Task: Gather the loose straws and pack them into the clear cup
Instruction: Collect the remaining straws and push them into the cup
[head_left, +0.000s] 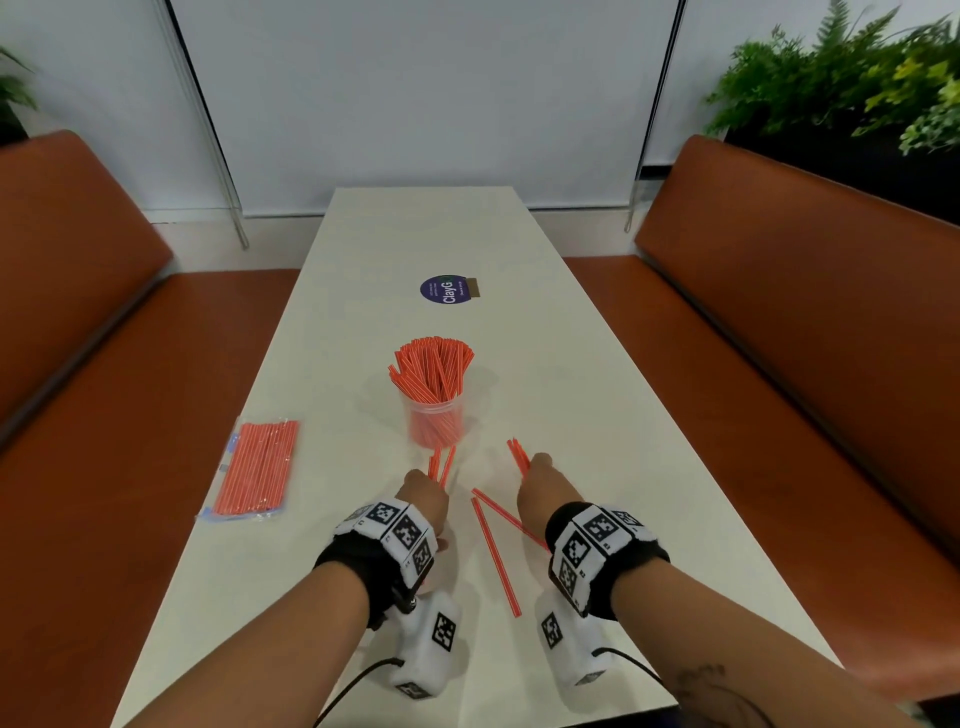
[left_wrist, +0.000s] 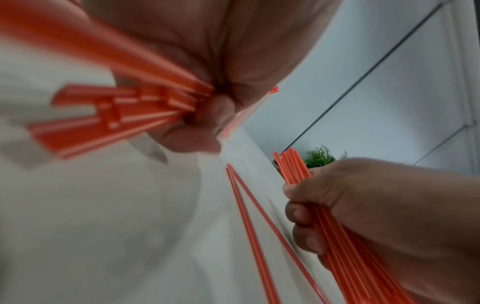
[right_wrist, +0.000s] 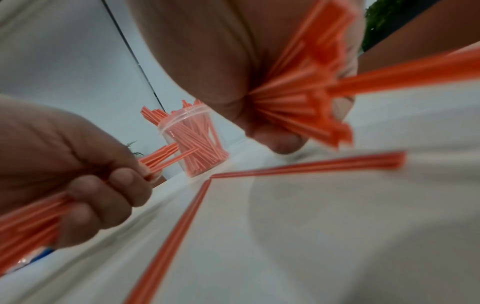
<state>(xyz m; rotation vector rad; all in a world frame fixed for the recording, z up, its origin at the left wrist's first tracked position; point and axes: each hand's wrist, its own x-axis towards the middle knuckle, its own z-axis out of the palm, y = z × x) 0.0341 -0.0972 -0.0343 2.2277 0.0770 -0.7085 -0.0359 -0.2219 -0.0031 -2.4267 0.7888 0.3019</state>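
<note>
The clear cup (head_left: 435, 421) stands mid-table, crammed with orange straws (head_left: 434, 366) that fan out above its rim; it also shows in the right wrist view as the cup (right_wrist: 193, 144). My left hand (head_left: 423, 496) grips a bundle of straws (head_left: 440, 462) whose tips point at the cup's base. My right hand (head_left: 537, 486) grips another bundle (head_left: 518, 456), seen close as the fanned bundle (right_wrist: 298, 98). Two loose straws (head_left: 496, 551) lie in a V on the white table (head_left: 597, 395) between my wrists.
A clear plastic packet of orange straws (head_left: 257, 470) lies near the table's left edge. A round blue sticker (head_left: 444, 289) sits beyond the cup. Brown benches (head_left: 810, 322) flank the table on both sides, with plants (head_left: 857, 78) at the back right.
</note>
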